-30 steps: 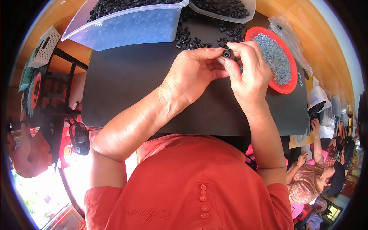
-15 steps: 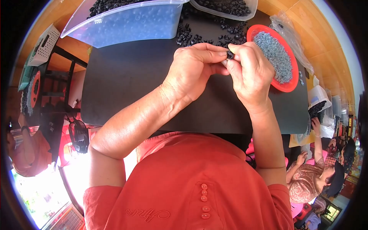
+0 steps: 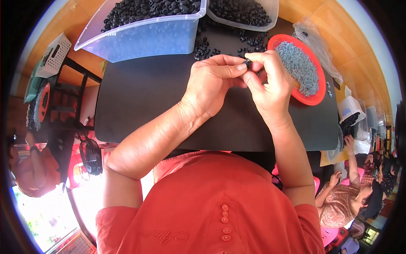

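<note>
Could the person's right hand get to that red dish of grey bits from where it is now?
Probably yes. The right hand is right beside the red dish, partly overlapping its near rim, with nothing between them. But its fingers pinch a small black piece together with the left hand, so they are occupied.

left hand (image 3: 213, 82), right hand (image 3: 270, 86), small black part (image 3: 248, 63)

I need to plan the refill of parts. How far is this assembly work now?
Done: cannot tell; no pile of finished pieces is visible. In hand: left hand and right hand pinch one small black part together. Left: plenty, the clear tub is full of black parts, loose ones lie on the black mat, and the red dish holds grey bits.
</note>
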The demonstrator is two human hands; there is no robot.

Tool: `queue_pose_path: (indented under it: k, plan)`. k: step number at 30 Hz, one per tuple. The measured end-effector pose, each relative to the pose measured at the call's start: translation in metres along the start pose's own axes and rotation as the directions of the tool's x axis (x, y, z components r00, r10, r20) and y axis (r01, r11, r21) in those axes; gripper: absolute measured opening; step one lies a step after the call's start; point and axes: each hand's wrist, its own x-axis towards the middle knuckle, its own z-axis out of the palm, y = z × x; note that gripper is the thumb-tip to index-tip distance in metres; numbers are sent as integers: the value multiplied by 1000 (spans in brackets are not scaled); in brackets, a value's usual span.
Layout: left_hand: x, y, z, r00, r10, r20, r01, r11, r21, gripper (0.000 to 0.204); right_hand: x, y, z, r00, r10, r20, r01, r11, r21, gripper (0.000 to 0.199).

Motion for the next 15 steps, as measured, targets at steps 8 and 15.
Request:
queue_pose_path:
  k: [8,15]
  plan:
    - [-2,0,1,998,-26,-49,24,999,-29,9,-3,-2,3,992,117,40,-118,992,32,38]
    - [-6,1,2,998,-3,-64,4,1000,18,12,-3,-4,6,995,98,24,-98,995,1,39]
